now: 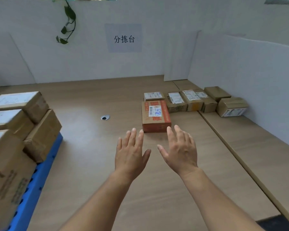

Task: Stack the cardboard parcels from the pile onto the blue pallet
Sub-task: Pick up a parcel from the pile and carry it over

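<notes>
On the wooden table (90, 164) lie a blue pallet (42, 172), an orange-printed parcel (155, 117) and a row of parcels (192, 97).

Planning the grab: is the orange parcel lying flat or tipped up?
Lying flat. The orange parcel rests broad face down on the table, shipping label facing up.

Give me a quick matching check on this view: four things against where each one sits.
Things:
1. orange-printed parcel
2. blue pallet
3. cable grommet
4. trailing plant

Places:
a. hangs at the top left
b. under the stacked parcels, far left
c. sunk in the tabletop, mid-table
d. just beyond the left hand and right hand

Pairs: 1-d, 2-b, 3-c, 4-a.
</notes>
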`<action>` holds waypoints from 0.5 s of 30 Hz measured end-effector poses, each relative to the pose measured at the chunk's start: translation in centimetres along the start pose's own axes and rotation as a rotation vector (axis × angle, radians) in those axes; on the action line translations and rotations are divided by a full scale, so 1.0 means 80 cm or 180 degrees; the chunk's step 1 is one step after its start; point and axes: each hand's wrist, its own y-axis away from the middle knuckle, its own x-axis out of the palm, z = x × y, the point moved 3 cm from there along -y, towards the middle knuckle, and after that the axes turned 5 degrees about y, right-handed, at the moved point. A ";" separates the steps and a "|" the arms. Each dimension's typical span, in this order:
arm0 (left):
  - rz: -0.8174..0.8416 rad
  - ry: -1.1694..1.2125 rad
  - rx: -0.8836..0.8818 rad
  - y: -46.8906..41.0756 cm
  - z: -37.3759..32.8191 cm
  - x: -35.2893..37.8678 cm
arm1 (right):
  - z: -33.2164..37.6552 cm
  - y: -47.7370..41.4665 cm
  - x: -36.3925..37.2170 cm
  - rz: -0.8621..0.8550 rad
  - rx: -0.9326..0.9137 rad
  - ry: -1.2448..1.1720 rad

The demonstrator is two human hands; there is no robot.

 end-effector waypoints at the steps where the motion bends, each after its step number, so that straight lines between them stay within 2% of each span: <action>1: 0.0039 0.0006 -0.0003 -0.012 0.002 0.004 | -0.005 -0.009 0.007 0.0033 0.0033 0.0014; 9: 0.0343 0.0216 -0.0156 -0.130 0.018 0.046 | -0.038 -0.092 0.069 0.0459 0.0294 -0.0037; 15: 0.0658 0.0674 -0.0448 -0.212 0.036 0.079 | -0.053 -0.166 0.131 0.0947 0.0570 -0.0320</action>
